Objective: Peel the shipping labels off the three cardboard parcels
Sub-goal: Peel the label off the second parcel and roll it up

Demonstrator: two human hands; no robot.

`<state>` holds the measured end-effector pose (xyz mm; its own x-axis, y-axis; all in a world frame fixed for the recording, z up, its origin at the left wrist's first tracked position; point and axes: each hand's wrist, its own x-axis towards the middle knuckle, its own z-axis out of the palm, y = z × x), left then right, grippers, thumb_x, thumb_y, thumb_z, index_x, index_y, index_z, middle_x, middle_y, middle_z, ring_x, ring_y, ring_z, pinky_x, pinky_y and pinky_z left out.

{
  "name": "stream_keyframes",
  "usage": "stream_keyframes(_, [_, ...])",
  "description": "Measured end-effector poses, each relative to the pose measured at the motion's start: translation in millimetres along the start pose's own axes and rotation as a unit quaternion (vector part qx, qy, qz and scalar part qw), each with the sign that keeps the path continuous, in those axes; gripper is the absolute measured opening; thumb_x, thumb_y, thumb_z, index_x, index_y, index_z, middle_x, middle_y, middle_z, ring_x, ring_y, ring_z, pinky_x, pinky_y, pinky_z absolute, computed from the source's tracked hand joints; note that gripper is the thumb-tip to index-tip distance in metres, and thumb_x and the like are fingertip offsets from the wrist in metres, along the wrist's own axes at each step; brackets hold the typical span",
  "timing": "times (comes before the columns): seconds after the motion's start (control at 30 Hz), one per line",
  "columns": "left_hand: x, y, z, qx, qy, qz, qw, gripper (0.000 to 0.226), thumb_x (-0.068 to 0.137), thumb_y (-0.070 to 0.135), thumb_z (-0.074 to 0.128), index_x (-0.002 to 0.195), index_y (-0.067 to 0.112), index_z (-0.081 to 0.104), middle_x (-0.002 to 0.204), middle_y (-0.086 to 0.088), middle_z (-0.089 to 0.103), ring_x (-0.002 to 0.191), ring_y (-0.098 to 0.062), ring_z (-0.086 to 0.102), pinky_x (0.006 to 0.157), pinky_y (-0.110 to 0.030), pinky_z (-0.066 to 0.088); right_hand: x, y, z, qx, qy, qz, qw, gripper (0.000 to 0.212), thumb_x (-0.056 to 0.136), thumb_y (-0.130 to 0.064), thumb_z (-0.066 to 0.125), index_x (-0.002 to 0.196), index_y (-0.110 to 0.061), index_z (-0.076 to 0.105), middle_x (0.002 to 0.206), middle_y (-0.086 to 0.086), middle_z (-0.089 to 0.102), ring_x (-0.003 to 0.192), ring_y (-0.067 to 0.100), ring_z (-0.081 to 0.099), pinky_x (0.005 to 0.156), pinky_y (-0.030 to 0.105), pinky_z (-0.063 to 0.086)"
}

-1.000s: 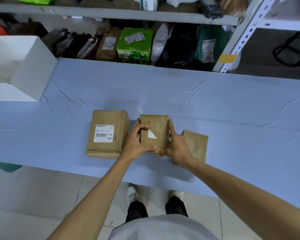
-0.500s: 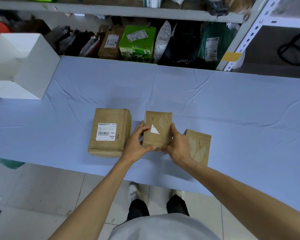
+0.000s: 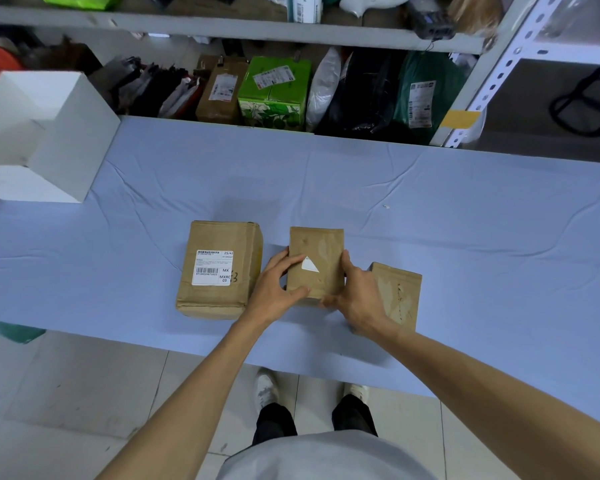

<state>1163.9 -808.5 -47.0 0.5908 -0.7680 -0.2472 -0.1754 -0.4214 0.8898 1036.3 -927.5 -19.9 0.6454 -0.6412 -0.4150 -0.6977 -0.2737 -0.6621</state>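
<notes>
Left hand (image 3: 274, 289) and right hand (image 3: 355, 296) grasp small brown cardboard parcel (image 3: 317, 242); next, probably pinch its white triangular label remnant (image 3: 309, 265) off

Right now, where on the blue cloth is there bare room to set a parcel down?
Bare blue cloth lies right of the right parcel, behind all three parcels up to the shelf goods, and between the white box and the labelled parcel. Crowded: the near middle, where the left hand and right hand grip the middle parcel.
</notes>
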Motion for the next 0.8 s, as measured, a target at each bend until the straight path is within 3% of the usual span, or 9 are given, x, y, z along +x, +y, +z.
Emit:
stream_keyframes(0.07, [0.5,0.3,-1.0,0.020,-0.009,-0.006,1.000,0.062,0.077,0.014,0.074,0.131,0.037,0.053,0.147,0.010,0.032,0.129,-0.005,0.041,0.089,-0.002,0.038,-1.0,0.4,0.3,-0.001,0.003,0.000,1.000,0.099,0.065,-0.013,0.084,0.145,-0.014,0.025,0.099,0.008,0.068,0.088,0.029,0.067,0.077,0.044,0.056])
stream_keyframes(0.17, [1.4,1.3,-3.7,0.016,-0.025,-0.014,0.999,0.067,0.076,0.007,0.071,0.134,0.033,0.051,0.150,0.004,0.032,0.133,-0.012,0.042,0.105,-0.023,0.040,-1.1,1.0,0.6,-0.014,0.004,-0.002,1.000,0.099,0.066,-0.016,0.084,0.145,-0.014,0.024,0.098,0.007,0.068,0.089,0.030,0.065,0.077,0.045,0.056])
stream_keyframes(0.23, [2.1,3.0,-5.3,0.015,-0.030,-0.017,0.999,0.067,0.076,0.005,0.069,0.134,0.032,0.052,0.149,0.003,0.033,0.132,-0.014,0.044,0.107,-0.029,0.041,-0.4,1.0,0.8,-0.023,0.005,0.000,1.000,0.102,0.065,-0.017,0.085,0.146,-0.014,0.023,0.098,0.008,0.068,0.090,0.030,0.065,0.077,0.046,0.055])
stream_keyframes(0.5, [2.7,4.0,-4.4,0.038,-0.028,-0.018,0.999,0.058,0.076,0.002,0.064,0.124,0.034,0.059,0.143,0.009,0.035,0.127,-0.006,0.044,0.082,0.003,0.032,0.6,2.6,1.1,-0.030,0.008,-0.004,1.000,0.104,0.065,-0.019,0.085,0.147,-0.015,0.021,0.100,0.006,0.068,0.090,0.028,0.065,0.076,0.045,0.056])
stream_keyframes(0.67, [0.1,2.0,-3.9,0.025,-0.025,-0.011,0.999,0.062,0.077,0.003,0.063,0.130,0.035,0.053,0.142,0.009,0.038,0.128,-0.014,0.046,0.095,-0.016,0.039,1.8,3.8,2.2,-0.030,0.008,-0.011,0.999,0.102,0.065,-0.018,0.085,0.146,-0.014,0.022,0.098,0.007,0.068,0.089,0.029,0.064,0.075,0.045,0.056])
stream_keyframes(0.8, [0.6,3.3,-3.8,0.031,-0.025,-0.013,0.999,0.064,0.078,0.003,0.062,0.132,0.038,0.051,0.145,0.006,0.037,0.129,-0.013,0.045,0.097,-0.021,0.040,3.9,6.7,2.8,-0.014,0.006,-0.025,1.000,0.104,0.063,-0.018,0.087,0.147,-0.013,0.024,0.098,0.007,0.069,0.088,0.028,0.066,0.076,0.044,0.056])
